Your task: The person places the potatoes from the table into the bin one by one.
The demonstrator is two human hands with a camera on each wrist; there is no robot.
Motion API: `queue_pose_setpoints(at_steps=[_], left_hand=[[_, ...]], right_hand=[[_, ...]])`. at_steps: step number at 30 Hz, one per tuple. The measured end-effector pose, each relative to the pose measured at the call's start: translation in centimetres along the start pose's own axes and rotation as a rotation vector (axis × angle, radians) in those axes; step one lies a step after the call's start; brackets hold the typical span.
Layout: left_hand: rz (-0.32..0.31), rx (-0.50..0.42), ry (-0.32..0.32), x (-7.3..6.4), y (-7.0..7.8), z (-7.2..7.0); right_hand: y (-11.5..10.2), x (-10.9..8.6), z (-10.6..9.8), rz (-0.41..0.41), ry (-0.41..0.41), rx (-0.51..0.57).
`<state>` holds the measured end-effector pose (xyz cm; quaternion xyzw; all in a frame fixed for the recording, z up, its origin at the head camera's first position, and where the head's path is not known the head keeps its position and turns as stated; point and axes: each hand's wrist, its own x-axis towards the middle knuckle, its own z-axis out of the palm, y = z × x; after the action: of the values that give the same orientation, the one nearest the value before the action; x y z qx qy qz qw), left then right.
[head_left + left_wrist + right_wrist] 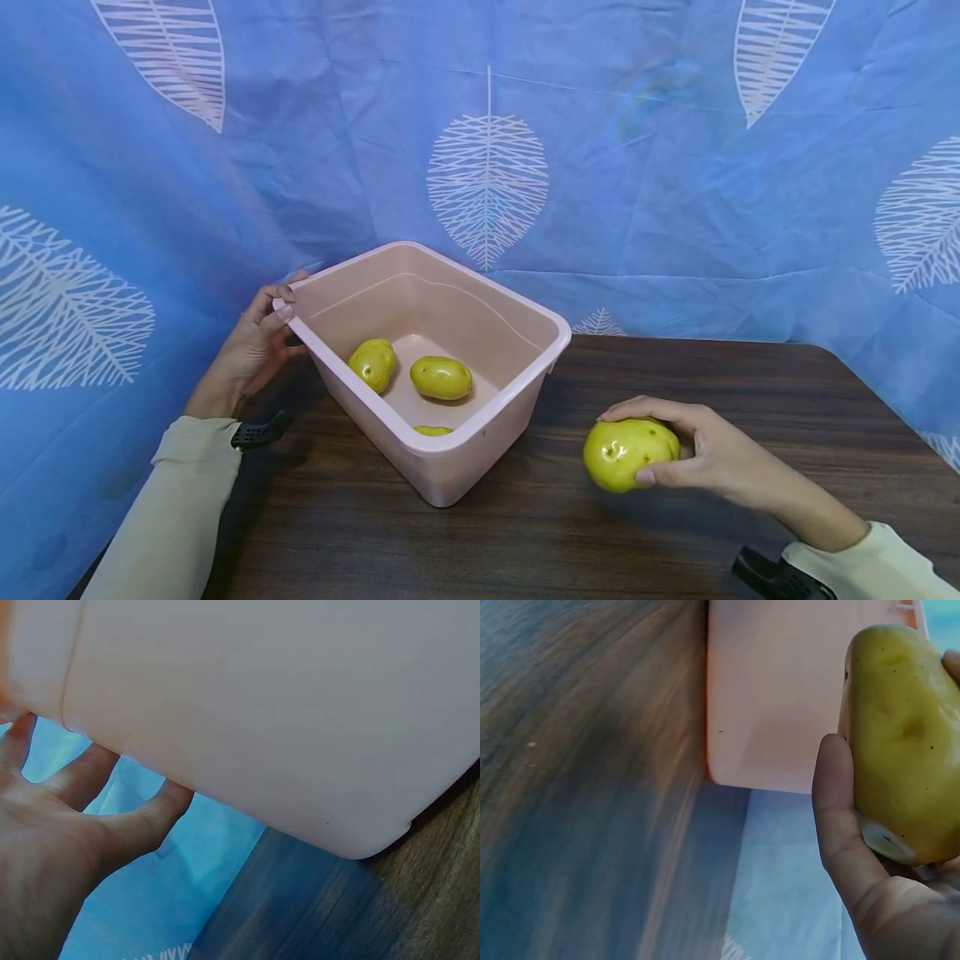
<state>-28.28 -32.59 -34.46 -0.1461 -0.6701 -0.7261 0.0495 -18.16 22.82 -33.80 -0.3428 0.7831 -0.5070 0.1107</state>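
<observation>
A pale pink plastic bin (480,467) stands on the dark wooden table, one corner toward me. My left hand (258,342) grips its rim at the left corner; the left wrist view shows that hand's fingers (154,817) against the bin's outer wall (285,727). Inside lie a yellow-green potato (372,365) by the left wall, another potato (441,378) on the floor, and a third potato (433,431) mostly hidden by the near wall. Right of the bin, my right hand (697,446) holds a glossy yellow potato (622,454) between thumb and fingers, apart from the bin.
The brown wood-grain table (337,533) runs under the bin and out to the right. Behind it hangs a blue cloth (645,208) with white leaf prints, close to the bin's far side. A dark strap (261,432) circles the left wrist.
</observation>
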Motion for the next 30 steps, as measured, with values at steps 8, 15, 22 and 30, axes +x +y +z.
queue_pose_setpoints(at_steps=[8,15,22,30], left_hand=[[-0.001,0.012,-0.002,0.0,0.0,0.0],[0.009,-0.008,-0.004,-0.1,0.0,-0.1],[0.004,0.003,-0.004,-0.1,0.0,-0.1],[0.005,0.000,-0.007,0.0,0.0,0.0]], right_hand=[[-1.4,0.8,-0.4,-0.001,-0.002,0.010],[-3.0,1.7,-1.0,0.011,0.021,-0.026],[-4.4,2.4,-1.2,0.032,0.043,-0.061],[-5.8,3.5,-1.7,0.075,0.087,-0.066]])
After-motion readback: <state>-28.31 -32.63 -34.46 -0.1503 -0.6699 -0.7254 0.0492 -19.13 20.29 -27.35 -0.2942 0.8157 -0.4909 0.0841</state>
